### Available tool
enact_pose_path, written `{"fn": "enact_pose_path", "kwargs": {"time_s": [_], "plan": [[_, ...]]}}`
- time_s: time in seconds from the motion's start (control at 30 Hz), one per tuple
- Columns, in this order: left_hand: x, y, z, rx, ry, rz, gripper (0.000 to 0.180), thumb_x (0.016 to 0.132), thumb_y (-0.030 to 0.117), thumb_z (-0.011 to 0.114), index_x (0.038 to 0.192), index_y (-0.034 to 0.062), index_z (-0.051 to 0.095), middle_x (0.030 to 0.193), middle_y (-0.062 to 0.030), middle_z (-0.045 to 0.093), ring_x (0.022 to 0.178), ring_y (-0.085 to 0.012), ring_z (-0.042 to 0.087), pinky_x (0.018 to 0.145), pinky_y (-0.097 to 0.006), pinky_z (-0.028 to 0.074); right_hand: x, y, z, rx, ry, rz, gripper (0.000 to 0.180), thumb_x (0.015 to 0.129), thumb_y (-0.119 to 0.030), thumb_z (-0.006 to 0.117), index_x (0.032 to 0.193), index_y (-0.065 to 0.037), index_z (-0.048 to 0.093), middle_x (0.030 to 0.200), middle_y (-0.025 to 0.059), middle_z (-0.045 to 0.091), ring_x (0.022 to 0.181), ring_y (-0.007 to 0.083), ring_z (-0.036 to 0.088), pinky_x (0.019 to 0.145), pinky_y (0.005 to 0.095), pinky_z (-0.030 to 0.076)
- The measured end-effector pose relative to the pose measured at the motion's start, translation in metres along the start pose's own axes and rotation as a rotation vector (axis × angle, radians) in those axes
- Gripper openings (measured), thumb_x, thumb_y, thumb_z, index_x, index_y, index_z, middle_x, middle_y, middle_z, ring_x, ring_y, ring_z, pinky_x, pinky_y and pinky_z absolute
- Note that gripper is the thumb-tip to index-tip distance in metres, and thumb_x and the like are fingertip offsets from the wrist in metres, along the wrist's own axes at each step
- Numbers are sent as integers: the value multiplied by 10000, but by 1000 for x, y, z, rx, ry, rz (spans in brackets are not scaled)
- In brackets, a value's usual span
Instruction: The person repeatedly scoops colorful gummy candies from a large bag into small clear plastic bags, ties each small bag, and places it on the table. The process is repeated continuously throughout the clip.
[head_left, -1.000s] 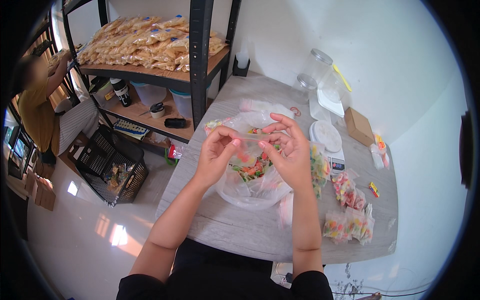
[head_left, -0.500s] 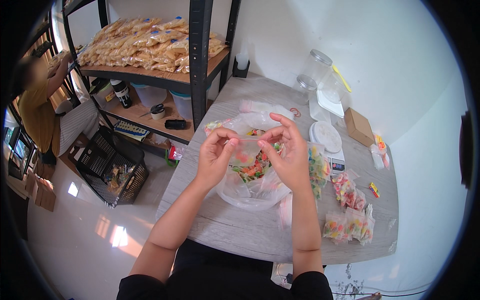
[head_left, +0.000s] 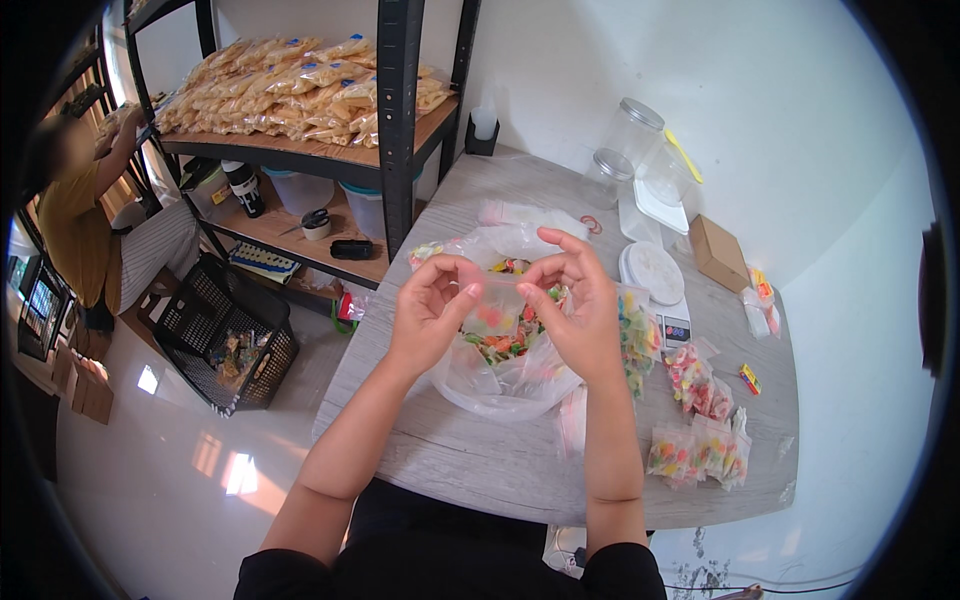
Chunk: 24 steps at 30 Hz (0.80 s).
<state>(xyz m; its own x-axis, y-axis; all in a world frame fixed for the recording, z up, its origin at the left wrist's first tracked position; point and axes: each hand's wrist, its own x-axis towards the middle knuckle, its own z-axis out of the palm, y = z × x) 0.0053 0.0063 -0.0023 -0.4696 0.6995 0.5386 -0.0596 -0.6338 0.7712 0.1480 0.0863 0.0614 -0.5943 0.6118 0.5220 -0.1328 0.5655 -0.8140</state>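
Table unchanged — L hand & R hand still pinch sm. candy bag.

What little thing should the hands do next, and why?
Perhaps pinch along the top of the small clear bag, in case it isn't sealed: the left hand and right hand hold it near its top corners, and colourful sweets show inside.

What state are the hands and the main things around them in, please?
Left hand, pinching the small bag
Right hand, pinching the same bag
Small bag, held up, sweets inside, seal unclear
Big bag, open, colourful sweets inside
Scale, display lit
Tall jar, lid on
Cardboard box, closed
Basket, open-topped, partly filled
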Motion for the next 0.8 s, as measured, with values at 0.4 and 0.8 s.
{"fn": "enact_pose_path", "kwargs": {"time_s": [0.4, 0.8], "plan": [[-1, 0, 2, 98, -39, 3, 43, 902, 43, 542, 909, 0, 542, 882, -15, 526, 778, -54, 500, 683, -217, 436, -1, 1, 9, -74, -68, 1, 464, 762, 42, 642, 1200, -19, 504, 818, 45, 613, 797, 106, 568, 737, 251, 441], [-3, 4, 2, 126, -79, 20, 57, 880, 24, 554, 923, -10, 539, 902, -36, 538, 809, -82, 536, 723, -241, 456, -3, -3, 14, -62, -65, 0, 393, 750, 50, 629, 1127, -4, 533, 781, 50, 615, 730, 100, 562, 696, 238, 447]]}}
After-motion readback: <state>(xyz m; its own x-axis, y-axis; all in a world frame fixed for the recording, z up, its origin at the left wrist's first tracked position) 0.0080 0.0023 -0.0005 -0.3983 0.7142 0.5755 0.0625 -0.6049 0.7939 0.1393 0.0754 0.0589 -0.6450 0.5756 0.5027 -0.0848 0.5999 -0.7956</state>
